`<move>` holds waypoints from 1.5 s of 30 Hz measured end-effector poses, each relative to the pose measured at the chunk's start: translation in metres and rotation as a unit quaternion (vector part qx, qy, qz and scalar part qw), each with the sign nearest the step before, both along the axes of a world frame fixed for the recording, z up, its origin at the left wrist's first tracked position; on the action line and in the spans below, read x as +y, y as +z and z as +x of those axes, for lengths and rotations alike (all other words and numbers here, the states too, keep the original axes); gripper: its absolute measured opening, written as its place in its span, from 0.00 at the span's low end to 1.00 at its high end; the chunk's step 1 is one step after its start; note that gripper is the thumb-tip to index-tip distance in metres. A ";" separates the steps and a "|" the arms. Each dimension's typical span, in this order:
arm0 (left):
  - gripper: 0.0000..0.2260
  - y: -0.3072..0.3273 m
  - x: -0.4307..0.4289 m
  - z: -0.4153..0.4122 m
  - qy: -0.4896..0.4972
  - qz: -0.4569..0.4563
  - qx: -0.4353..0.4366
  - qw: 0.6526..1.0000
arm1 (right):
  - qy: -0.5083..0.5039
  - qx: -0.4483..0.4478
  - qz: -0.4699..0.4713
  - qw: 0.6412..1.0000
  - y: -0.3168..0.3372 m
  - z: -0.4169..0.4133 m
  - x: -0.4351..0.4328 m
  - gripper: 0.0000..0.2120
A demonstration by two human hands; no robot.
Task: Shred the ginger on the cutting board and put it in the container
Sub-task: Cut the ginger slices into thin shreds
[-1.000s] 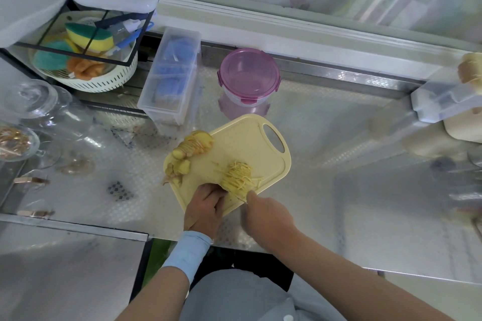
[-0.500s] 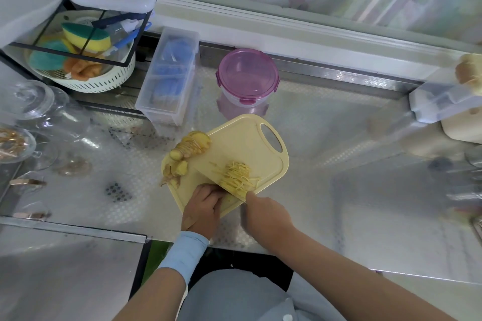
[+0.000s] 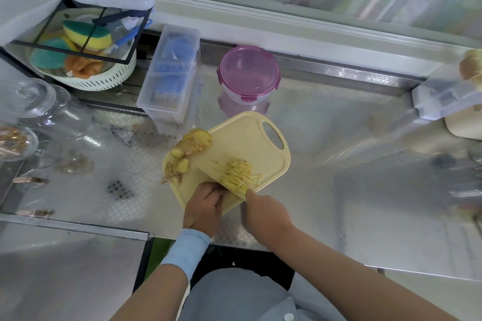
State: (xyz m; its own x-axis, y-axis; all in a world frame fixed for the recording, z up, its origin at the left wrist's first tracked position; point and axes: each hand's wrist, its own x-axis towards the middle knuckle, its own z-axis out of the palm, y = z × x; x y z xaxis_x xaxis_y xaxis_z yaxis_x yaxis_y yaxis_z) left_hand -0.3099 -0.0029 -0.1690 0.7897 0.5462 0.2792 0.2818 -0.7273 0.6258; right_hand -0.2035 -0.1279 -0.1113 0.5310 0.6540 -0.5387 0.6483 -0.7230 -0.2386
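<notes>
A pale yellow cutting board (image 3: 242, 135) lies on the steel counter. Peeled ginger chunks (image 3: 191, 144) sit at its left edge, and a pile of ginger shreds (image 3: 236, 172) lies near its front right. My left hand (image 3: 206, 203) is at the board's near edge, fingers curled down on ginger that is mostly hidden beneath them. My right hand (image 3: 263, 210) grips a knife handle. The cream blade (image 3: 208, 173) runs up and left across the board, between my left fingers and the shreds. A round container with a pink lid (image 3: 249, 73) stands closed behind the board.
A clear box with blue contents (image 3: 170, 75) stands left of the container. A wire rack with a basket of sponges (image 3: 83, 60) fills the back left, and glass jars (image 3: 39, 101) stand at the left. More boxes sit at the right edge (image 3: 448, 94).
Both hands stay at the board's near edge, and the blade has shifted only slightly against the ginger. The shred pile looks about the same.
</notes>
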 end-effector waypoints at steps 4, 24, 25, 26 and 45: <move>0.11 -0.003 0.002 -0.001 0.004 0.013 -0.002 1.000 | 0.017 0.016 0.011 1.000 0.009 0.004 0.010 0.08; 0.11 -0.002 0.003 0.000 0.002 0.009 0.003 1.000 | 0.018 0.029 0.009 0.999 0.017 0.001 0.030 0.09; 0.11 -0.002 0.002 0.000 0.005 0.010 0.002 1.000 | 0.020 0.027 0.010 0.999 0.017 0.001 0.027 0.09; 0.11 -0.001 0.002 0.000 0.006 0.011 0.000 1.000 | 0.021 0.024 0.011 0.999 0.014 0.001 0.022 0.09; 0.11 -0.001 0.000 -0.001 0.008 -0.002 0.005 1.000 | 0.019 0.036 0.007 0.999 0.017 0.004 0.025 0.07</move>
State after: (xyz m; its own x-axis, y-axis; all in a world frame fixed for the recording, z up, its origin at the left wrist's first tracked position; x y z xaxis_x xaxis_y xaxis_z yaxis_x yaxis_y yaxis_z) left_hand -0.3111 -0.0028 -0.1699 0.7842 0.5596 0.2679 0.2997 -0.7197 0.6262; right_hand -0.1991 -0.1027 -0.0947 0.4661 0.6806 -0.5653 0.6555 -0.6948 -0.2960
